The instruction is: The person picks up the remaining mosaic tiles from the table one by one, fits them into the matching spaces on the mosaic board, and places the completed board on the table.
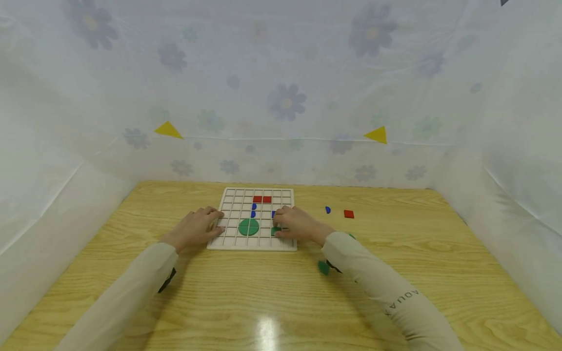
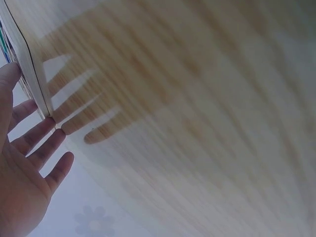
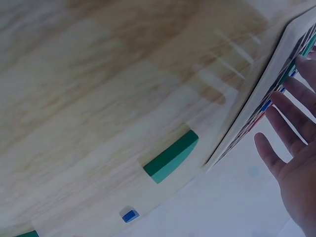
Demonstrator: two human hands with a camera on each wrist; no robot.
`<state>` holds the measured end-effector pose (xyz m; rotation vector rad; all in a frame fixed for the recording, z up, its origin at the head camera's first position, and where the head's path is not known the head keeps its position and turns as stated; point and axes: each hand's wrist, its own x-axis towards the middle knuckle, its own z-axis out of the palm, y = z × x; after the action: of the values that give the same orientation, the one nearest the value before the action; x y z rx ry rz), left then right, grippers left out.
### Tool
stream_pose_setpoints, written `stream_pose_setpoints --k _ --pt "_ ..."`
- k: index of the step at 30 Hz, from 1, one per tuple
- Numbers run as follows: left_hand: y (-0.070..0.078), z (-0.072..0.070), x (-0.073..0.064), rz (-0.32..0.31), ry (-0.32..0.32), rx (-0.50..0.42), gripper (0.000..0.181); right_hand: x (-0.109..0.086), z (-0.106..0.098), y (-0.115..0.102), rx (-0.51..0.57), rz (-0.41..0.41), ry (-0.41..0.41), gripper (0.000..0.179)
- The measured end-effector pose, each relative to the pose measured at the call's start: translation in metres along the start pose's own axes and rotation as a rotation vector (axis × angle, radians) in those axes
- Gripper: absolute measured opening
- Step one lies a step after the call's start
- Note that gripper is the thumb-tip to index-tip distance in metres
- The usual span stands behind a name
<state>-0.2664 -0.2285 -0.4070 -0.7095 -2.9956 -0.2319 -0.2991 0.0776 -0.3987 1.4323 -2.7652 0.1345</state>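
Observation:
A white grid board [image 1: 232, 240] lies on the wooden table. My left hand [image 1: 196, 228] rests at its left edge, fingers spread and fairly straight, thumb tip on the board; the left wrist view has this hand [image 2: 24, 173] against the board's side. Over the right part of the board is my right hand [image 1: 298, 224], its thumb at a green piece [image 1: 275, 231] and its fingers by a blue piece [image 1: 273, 213], both partly covered. Those fingers look extended in the right wrist view. Two red squares [image 1: 262, 199], two blue half-discs [image 1: 253, 210] and a green disc [image 1: 249, 226] sit on the grid.
Right of the board lie a blue half-disc [image 1: 328, 209] and a red square [image 1: 349, 214]. A green quarter piece [image 1: 323, 267] is beside my right wrist; another green piece [image 1: 352, 236] is mostly behind the sleeve. Flower-patterned curtains [image 1: 285, 156] surround the table.

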Motion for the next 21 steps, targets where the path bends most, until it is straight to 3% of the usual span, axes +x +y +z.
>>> stream_pose_setpoints --k 21 --pt "0.002 -0.002 -0.002 0.008 0.005 -0.003 0.049 -0.011 -0.015 -0.002 0.019 0.022 0.016 0.024"
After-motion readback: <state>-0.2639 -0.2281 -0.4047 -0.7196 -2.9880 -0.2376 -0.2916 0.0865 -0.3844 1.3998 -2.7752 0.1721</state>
